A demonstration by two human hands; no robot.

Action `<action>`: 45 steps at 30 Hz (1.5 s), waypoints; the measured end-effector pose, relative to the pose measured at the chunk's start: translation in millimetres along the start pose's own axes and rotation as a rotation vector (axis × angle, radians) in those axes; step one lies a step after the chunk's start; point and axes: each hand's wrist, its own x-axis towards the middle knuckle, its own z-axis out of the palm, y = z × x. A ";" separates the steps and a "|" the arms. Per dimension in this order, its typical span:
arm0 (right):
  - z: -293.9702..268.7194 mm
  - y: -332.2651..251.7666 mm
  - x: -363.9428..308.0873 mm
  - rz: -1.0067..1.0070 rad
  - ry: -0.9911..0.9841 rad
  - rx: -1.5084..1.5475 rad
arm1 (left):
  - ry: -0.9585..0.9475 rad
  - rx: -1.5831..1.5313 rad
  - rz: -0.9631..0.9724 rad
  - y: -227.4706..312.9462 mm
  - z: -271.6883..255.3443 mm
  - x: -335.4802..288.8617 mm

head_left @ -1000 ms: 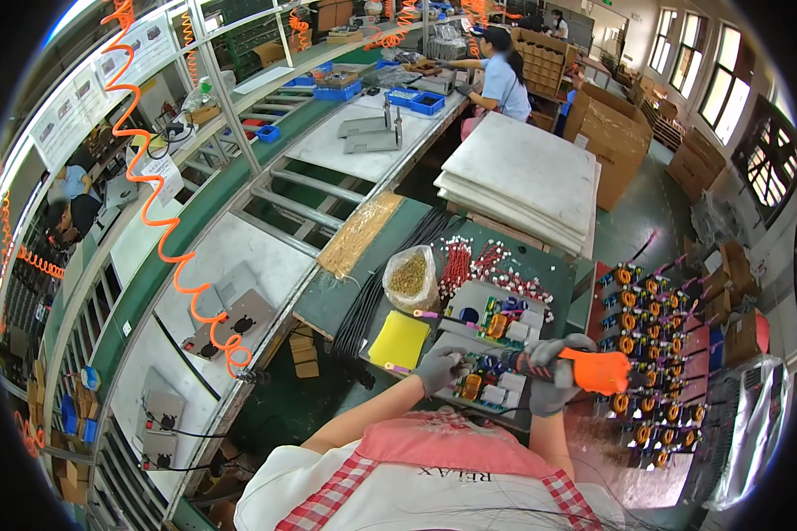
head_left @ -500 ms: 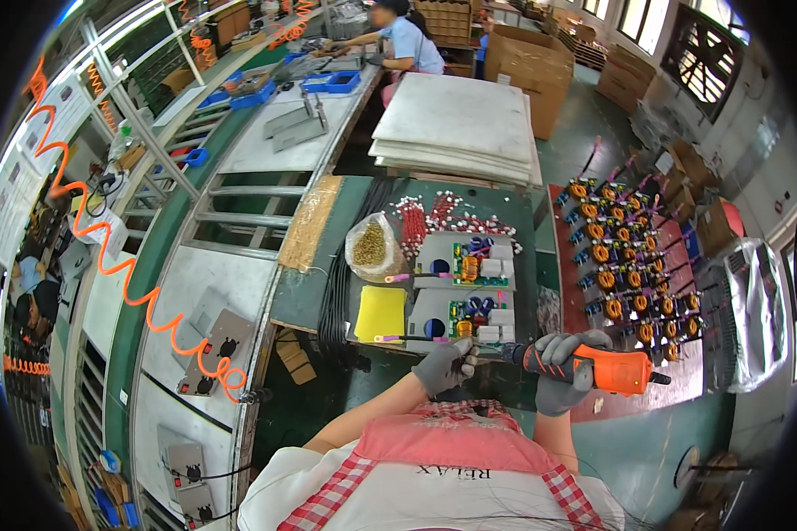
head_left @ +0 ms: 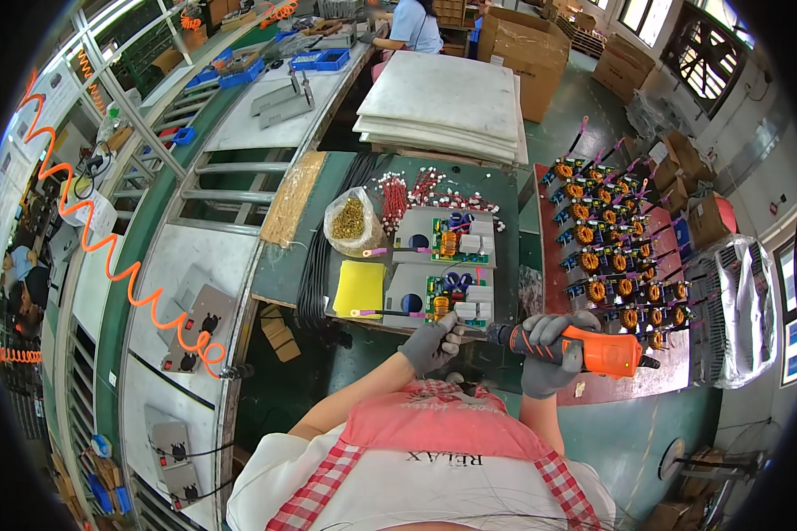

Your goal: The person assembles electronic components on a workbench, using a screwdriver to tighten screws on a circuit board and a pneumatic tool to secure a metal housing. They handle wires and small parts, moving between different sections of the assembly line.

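Note:
My right hand (head_left: 549, 354), in a grey glove, is wrapped round an orange and black electric screwdriver (head_left: 604, 351), whose dark front end points left toward my other hand. My left hand (head_left: 432, 346), also gloved, is closed with its fingertips pinched together; whatever they hold is too small to make out. It is at the near edge of the table, just below the nearer circuit board (head_left: 456, 296), which lies on a grey metal plate (head_left: 401, 292). A second circuit board (head_left: 459, 239) on a like plate lies behind it. A bag of brass-coloured screws (head_left: 350, 219) stands to their left.
Yellow sheets (head_left: 359, 288), red-and-white wires (head_left: 393, 202) and a black cable bundle (head_left: 314, 274) lie on the green table. White panels (head_left: 443, 93) are stacked behind. Many more boards (head_left: 607, 239) stand on a red surface at right. An orange coiled hose (head_left: 111, 248) hangs left; a co-worker (head_left: 412, 26) is beyond.
The whole view has shifted, so the table appears further left and higher. My left hand now sits closer to the nearer board's edge; the screwdriver stays in my right hand.

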 end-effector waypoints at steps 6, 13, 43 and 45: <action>-41.6 8.5 9.3 0.166 -0.069 0.197 | -0.082 -0.086 0.100 -11.7 25.6 4.1; -84.3 5.5 26.3 0.170 -0.237 0.197 | 0.027 -0.054 0.167 -34.7 18.1 18.4; -175.4 33.2 28.8 0.271 -0.214 -0.008 | 0.679 0.309 0.294 -118.1 -63.9 133.7; -172.1 34.4 26.3 0.271 -0.201 -0.005 | 0.688 0.251 0.414 -120.2 -82.6 160.6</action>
